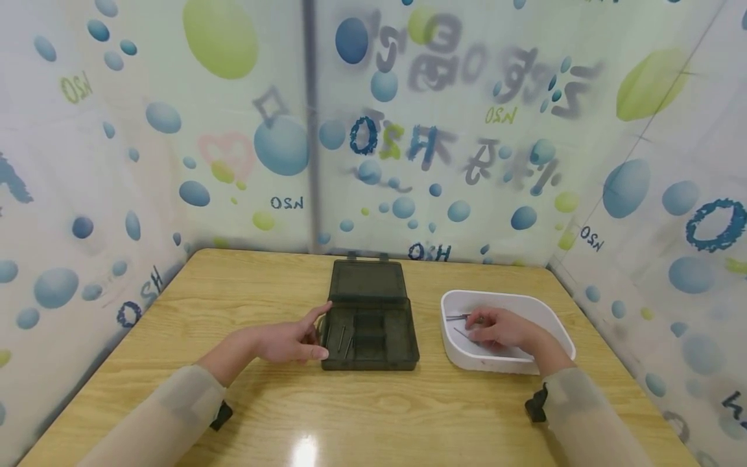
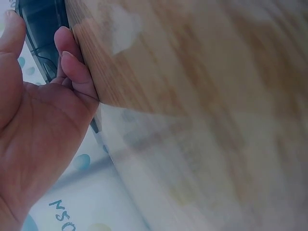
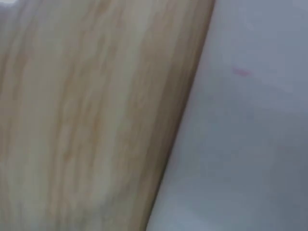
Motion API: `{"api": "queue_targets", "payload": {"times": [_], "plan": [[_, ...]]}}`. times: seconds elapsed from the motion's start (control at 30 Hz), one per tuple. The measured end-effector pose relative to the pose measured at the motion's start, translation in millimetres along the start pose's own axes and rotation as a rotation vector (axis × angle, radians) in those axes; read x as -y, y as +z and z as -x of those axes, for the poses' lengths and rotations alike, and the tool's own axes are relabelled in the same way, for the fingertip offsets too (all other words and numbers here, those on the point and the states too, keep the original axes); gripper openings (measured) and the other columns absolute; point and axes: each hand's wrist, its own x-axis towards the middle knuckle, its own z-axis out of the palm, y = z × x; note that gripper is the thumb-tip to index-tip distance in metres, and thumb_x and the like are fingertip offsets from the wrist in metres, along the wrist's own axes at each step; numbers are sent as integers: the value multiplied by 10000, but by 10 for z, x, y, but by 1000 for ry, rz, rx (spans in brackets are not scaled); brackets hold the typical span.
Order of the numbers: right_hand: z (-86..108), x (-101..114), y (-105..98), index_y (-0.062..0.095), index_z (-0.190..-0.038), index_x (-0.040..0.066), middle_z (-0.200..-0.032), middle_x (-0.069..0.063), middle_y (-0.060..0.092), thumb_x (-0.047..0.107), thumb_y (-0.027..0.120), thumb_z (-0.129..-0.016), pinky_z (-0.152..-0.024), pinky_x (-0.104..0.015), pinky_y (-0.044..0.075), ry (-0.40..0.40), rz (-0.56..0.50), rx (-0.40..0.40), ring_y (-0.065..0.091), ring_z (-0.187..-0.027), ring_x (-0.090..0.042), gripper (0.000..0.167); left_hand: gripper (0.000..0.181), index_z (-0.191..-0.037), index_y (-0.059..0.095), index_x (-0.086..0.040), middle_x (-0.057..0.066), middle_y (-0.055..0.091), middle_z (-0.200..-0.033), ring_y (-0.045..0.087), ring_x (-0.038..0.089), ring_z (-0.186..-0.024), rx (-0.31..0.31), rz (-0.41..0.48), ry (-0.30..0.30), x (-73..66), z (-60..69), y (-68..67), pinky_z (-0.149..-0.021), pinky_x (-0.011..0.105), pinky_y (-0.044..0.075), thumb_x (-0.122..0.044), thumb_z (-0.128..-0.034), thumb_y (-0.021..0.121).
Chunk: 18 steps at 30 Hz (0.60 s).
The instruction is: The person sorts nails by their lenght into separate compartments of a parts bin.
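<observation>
A dark translucent plastic case (image 1: 386, 337) lies with its lid (image 1: 367, 279) folded back. Two thin metal pieces, like screws or nails (image 1: 341, 338), rest in its left compartment. My left hand (image 1: 286, 342) touches the case's left side, index finger toward the back and thumb at the front corner. In the left wrist view, the other fingers (image 2: 77, 72) bend beside the case wall. My right hand (image 1: 503, 329) reaches into a white tub (image 1: 548, 311), thumb and index tips apart, above several thin metal pieces (image 1: 457, 317). Whether it touches one is unclear.
A wooden table (image 1: 373, 415) carries the case and the tub, which stands to the case's right. Printed curtains (image 1: 362, 194) enclose the table at the back and both sides. The right wrist view shows only blurred wood and the tub's white wall (image 3: 240, 144).
</observation>
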Motion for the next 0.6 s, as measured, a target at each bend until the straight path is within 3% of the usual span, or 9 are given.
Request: {"api": "queue_targets", "payload": {"times": [0.2, 0.6], "plan": [[-32, 4, 25, 703, -1197, 139, -920, -56, 561, 288, 803, -1026, -772, -346, 459, 22, 65, -22, 580, -843, -229, 248, 1084, -1766, -146, -224, 71, 672, -1112, 647, 229, -911, -1, 9, 4, -1, 0, -4, -890, 419, 517, -479, -1100, 670], [-4, 32, 34, 714, -1180, 139, -942, -56, 597, 265, 793, -1031, -796, -343, 460, 31, 78, -26, 583, -890, -229, 210, 1089, -1760, -156, -175, 72, 669, -1098, 646, 231, -902, 8, -8, 4, -21, 17, 3, -882, 403, 514, -478, -1105, 660]]}}
